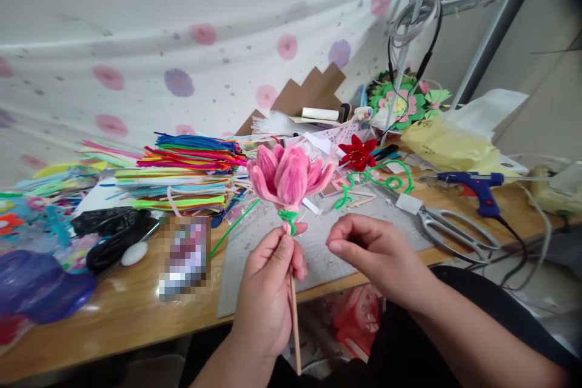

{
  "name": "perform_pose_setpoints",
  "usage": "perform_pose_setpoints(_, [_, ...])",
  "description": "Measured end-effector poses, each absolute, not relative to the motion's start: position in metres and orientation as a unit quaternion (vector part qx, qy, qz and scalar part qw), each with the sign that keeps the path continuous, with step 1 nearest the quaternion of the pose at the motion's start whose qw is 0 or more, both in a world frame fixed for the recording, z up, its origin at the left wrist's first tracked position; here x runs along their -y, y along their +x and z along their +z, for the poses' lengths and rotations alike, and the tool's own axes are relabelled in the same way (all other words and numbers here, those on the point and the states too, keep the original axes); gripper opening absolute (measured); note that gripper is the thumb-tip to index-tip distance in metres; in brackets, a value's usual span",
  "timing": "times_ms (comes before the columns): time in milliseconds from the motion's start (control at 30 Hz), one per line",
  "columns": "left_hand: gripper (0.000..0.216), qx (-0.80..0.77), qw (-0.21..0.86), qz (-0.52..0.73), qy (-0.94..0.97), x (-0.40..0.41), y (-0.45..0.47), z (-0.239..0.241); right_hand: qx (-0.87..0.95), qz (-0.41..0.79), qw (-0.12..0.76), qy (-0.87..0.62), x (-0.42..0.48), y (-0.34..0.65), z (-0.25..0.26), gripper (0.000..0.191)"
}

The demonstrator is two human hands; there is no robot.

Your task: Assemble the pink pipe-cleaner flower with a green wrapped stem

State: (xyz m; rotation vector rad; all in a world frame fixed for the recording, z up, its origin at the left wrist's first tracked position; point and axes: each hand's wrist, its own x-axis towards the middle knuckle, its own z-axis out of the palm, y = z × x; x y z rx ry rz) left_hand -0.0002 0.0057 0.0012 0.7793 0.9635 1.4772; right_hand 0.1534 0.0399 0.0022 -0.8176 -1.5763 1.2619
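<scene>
My left hand [269, 291] is closed around a thin wooden stick [295, 333], holding it upright. On top of the stick sits a pink pipe-cleaner flower [288, 176] with a green pipe-cleaner wrap [288, 218] at its base. My right hand [370, 251] hovers just right of the stem with its fingers curled in a pinch; whether anything is between them is hidden. Both hands are over the front edge of the wooden table [127, 309], above a grey cutting mat [318, 242].
A stack of coloured pipe cleaners [182, 176] lies behind the flower. Scissors [448, 227], a blue glue gun [477, 188], a curled green pipe cleaner [377, 182] and a red flower [359, 153] lie to the right. Black plastic [109, 227] and a purple bag [36, 285] lie left.
</scene>
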Motion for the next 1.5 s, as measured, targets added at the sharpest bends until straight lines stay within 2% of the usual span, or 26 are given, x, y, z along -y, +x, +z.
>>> perform_pose_setpoints(100, [0.023,-0.44,0.542,0.637,0.327,-0.008,-0.006,0.0,0.648,0.519,0.479,-0.286,-0.038,0.179,0.006,0.015])
perform_pose_setpoints(233, [0.014,-0.465,0.488,0.654,0.344,-0.013,-0.014,-0.005,0.54,0.56,0.587,-0.225,-0.044,0.208,0.004,0.01])
perform_pose_setpoints(300, [0.013,-0.474,0.461,0.658,0.361,-0.015,-0.018,-0.008,0.496,0.566,0.613,-0.238,-0.048,0.214,0.002,0.007])
perform_pose_setpoints(400, [0.011,-0.49,0.433,0.658,0.373,-0.017,-0.022,-0.011,0.492,0.552,0.606,-0.293,-0.051,0.216,-0.002,0.003])
perform_pose_setpoints(567, [0.014,-0.491,0.424,0.667,0.366,-0.016,-0.021,-0.011,0.518,0.516,0.597,-0.33,-0.049,0.212,-0.007,0.007])
perform_pose_setpoints(800, [0.021,-0.449,0.46,0.698,0.315,-0.014,-0.021,-0.007,0.509,0.483,0.619,-0.352,-0.05,0.211,-0.013,0.013])
perform_pose_setpoints(1100, [0.024,-0.44,0.521,0.666,0.302,-0.01,-0.018,-0.002,0.564,0.443,0.579,-0.388,-0.048,0.203,-0.022,0.01])
perform_pose_setpoints(1267, [0.026,-0.416,0.553,0.664,0.282,-0.007,-0.013,0.002,0.656,0.34,0.512,-0.439,-0.052,0.195,-0.018,0.006])
perform_pose_setpoints(1333, [0.027,-0.405,0.562,0.665,0.281,-0.007,-0.011,0.003,0.715,0.313,0.474,-0.407,-0.05,0.189,-0.016,0.013])
perform_pose_setpoints(1500, [0.023,-0.382,0.6,0.64,0.292,-0.004,-0.007,0.002,0.74,0.362,0.403,-0.399,-0.038,0.162,-0.015,0.015])
